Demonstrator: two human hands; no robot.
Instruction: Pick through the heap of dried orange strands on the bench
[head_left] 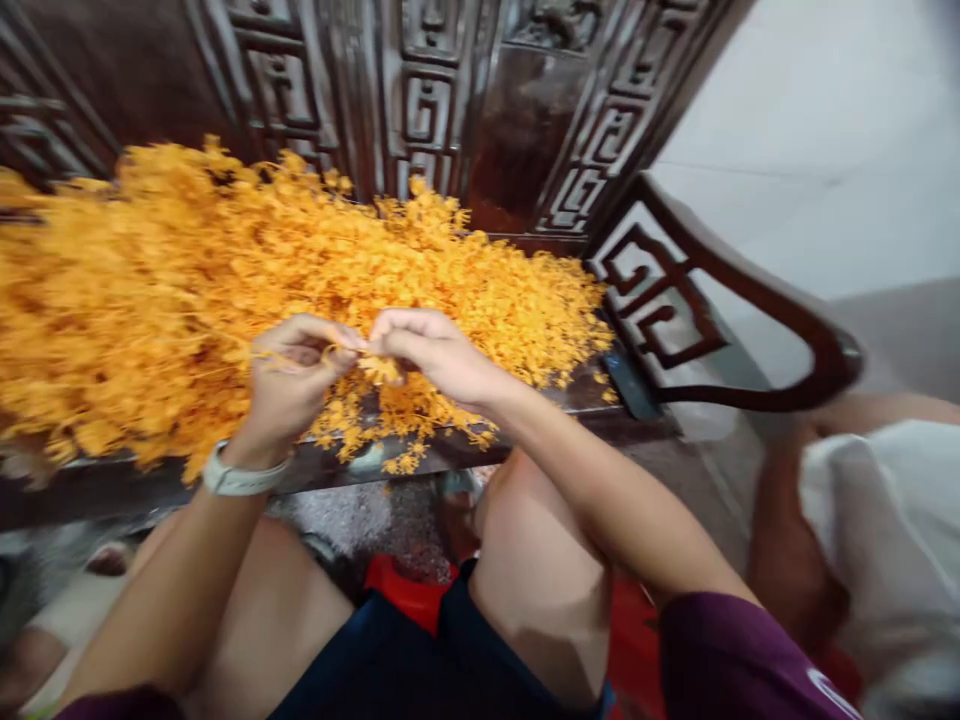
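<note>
A big heap of orange-yellow artificial-looking flower sprays (172, 270) covers the seat of a dark carved wooden bench. In front of the heap, my left hand (292, 370) is closed in a pinch on a thin orange flower stem (274, 358). My right hand (435, 350) meets it fingertip to fingertip, pinching at the same sprig beside a small orange blossom (381, 367). Exactly which bit the right fingers grip is partly hidden by the fingers and blur. Loose sprigs (405, 455) hang over the bench's front edge below my hands.
Behind the heap rises the carved bench back (427, 100), with a curved openwork armrest (750, 300) at the right. A dark flat object (631, 380), perhaps a phone, lies by the armrest. Another person in white clothing (885, 520) is at the right. Something red (409, 590) shows beneath me.
</note>
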